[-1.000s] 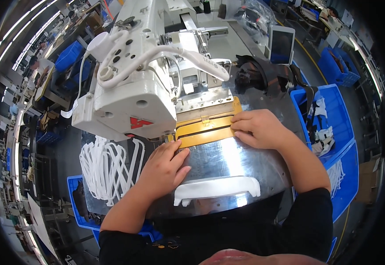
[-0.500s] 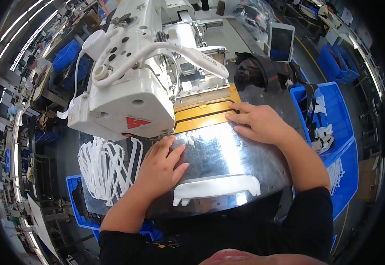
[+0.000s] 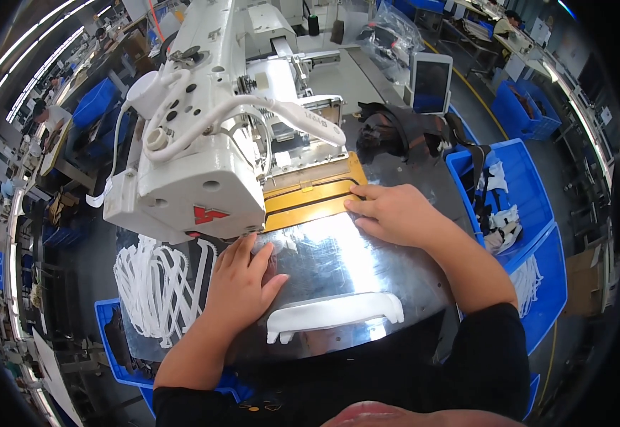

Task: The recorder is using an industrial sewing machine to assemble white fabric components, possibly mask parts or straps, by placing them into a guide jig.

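Observation:
My left hand [image 3: 241, 283] lies on the shiny metal work plate [image 3: 310, 260] with its fingers apart, its tips beside the lower edge of a white sewing machine head [image 3: 189, 196]. Nothing shows in it. My right hand [image 3: 395, 215] rests its spread fingertips on the right end of a gold clamp plate [image 3: 310, 206]. Dark slots run along that plate, which sits in front of the machine's carriage. Closer to me, a white curved padded strip [image 3: 335, 317] lies flat on the metal, apart from both hands.
Left of my left hand lies a heap of white straps [image 3: 150, 292]. Blue bins [image 3: 530, 178] with dark and white pieces stand at the right, another blue bin [image 3: 110, 349] at the lower left. A dark fabric piece [image 3: 388, 135] and a tablet screen [image 3: 431, 82] are farther back.
The whole view has shifted a little, so the scene sits lower and farther left. My left index finger has drawn slightly toward the other fingers. The right hand stays on the gold plate.

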### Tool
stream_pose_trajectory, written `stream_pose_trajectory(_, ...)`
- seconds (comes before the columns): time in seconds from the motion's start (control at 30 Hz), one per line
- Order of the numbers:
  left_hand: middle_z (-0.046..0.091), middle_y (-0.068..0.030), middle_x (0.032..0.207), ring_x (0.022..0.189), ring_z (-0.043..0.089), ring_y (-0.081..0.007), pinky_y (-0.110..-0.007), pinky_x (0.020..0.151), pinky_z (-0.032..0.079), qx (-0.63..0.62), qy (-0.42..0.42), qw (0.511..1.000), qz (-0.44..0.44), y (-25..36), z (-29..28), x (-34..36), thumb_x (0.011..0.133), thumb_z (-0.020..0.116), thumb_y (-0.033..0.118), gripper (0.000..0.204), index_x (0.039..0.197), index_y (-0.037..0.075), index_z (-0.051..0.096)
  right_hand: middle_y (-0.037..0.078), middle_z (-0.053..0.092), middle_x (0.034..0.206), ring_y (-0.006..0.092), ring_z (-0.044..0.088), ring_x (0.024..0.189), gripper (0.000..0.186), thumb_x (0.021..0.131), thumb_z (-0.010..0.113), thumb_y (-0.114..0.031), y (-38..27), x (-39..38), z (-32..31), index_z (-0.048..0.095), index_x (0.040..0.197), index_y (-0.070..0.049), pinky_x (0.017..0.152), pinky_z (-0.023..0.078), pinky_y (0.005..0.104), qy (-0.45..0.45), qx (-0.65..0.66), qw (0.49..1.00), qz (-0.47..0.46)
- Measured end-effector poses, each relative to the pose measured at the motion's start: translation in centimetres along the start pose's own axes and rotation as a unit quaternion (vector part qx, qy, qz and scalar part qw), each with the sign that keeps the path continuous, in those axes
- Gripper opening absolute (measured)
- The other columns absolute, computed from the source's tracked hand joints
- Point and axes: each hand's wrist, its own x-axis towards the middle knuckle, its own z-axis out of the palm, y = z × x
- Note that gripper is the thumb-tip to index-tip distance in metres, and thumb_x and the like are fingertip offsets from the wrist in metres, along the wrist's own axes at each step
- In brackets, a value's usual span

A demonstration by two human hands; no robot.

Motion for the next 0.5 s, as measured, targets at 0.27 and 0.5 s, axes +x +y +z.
stream_pose_trajectory(0.27,0.057,-0.0267,0.153,0.14,0.055,-0.046,-0.053,0.119,0.044,0.0,0.005,0.999,-0.045,0.2,0.1,-0.2,0.096,0.078,0.045,0.067,0.145,0.002,0.064,0.012,0.073,0.142,0.0309,0.076,0.112,0.039,0.101,0.064,-0.034,-0.5,0.7,-0.5,0.08,0.129,-0.013,0.094,0.062,0.044,-0.019,0.023,0.999,-0.011)
stream_pose_trajectory(0.5,0.059,-0.0298,0.146,0.135,0.057,-0.0488,-0.054,0.116,0.046,0.031,0.023,0.996,-0.083,0.1,-0.2,0.1,0.095,0.079,0.042,0.07,0.144,-0.003,0.057,0.012,0.077,0.122,0.0331,0.076,0.102,0.032,0.1,0.065,-0.028,-0.8,1.0,-0.9,0.081,0.12,-0.008,0.088,0.061,0.0461,0.005,0.009,0.999,-0.035)
